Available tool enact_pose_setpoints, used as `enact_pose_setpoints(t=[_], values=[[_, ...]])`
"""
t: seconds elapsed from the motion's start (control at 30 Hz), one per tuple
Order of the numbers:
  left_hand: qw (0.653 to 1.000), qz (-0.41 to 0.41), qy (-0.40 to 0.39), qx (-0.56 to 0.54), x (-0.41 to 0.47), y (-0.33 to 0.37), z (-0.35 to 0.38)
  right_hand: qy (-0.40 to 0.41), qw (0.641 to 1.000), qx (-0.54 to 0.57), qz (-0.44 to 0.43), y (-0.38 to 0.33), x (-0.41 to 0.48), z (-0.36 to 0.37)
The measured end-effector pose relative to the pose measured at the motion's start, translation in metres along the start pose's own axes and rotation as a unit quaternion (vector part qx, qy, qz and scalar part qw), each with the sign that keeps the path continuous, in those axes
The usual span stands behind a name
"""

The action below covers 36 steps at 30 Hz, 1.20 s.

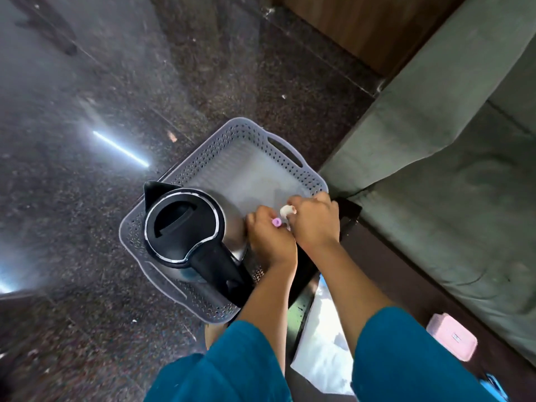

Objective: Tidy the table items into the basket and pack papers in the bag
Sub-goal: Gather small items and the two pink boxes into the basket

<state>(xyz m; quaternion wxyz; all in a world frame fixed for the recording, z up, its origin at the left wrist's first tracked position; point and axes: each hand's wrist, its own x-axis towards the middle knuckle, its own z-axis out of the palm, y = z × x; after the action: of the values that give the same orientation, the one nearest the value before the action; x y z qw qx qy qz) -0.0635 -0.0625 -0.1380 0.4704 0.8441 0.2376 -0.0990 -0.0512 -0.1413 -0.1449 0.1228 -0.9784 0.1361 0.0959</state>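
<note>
Basket [285,149]: grey, perforated walls, slot handle on its far side; sits on the dark speckled floor [87,198].
Kettle [185,224]: steel body, black lid and handle, standing upright inside the basket at its left end, spout pointing away.
Left hand [271,239]: over the basket just right of the kettle, fingers closed around a small pink item [277,221].
Right hand [314,221]: over the basket's right rim, touching the left hand, gripping a small white item [287,210].
Sofa [449,169]: grey-green, right of the basket.
Pink box [452,336]: near side of the basket, beside the sofa.
Sleeves [246,364]: teal.
</note>
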Motion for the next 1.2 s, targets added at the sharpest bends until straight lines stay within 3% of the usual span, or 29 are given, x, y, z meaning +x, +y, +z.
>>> enact_pose_setpoints(t=[0.3,0.63,0.77,0.9,1.03,1.2], values=[[0.994,-0.049,-0.027,0.090,0.001,-0.032,0.014,-0.059,0.996,-0.063,-0.012,0.001,0.005,0.013],[0.993,-0.007,-0.064,0.103,-0.003,-0.032,0.011,-0.129,0.989,-0.065,-0.013,-0.002,-0.003,0.004],[0.996,0.045,-0.036,0.066,-0.018,-0.027,0.006,-0.073,0.997,-0.002,-0.024,0.004,-0.015,0.003],[0.980,0.187,-0.014,0.063,-0.055,-0.014,0.004,0.033,0.994,0.102,0.034,0.027,-0.048,-0.009],[0.946,0.257,-0.149,0.130,-0.098,-0.010,0.022,0.041,0.980,0.137,0.137,0.077,-0.099,-0.019],[0.885,0.246,-0.320,0.232,-0.165,-0.024,0.067,0.048,0.934,0.206,0.288,0.151,-0.179,-0.022]])
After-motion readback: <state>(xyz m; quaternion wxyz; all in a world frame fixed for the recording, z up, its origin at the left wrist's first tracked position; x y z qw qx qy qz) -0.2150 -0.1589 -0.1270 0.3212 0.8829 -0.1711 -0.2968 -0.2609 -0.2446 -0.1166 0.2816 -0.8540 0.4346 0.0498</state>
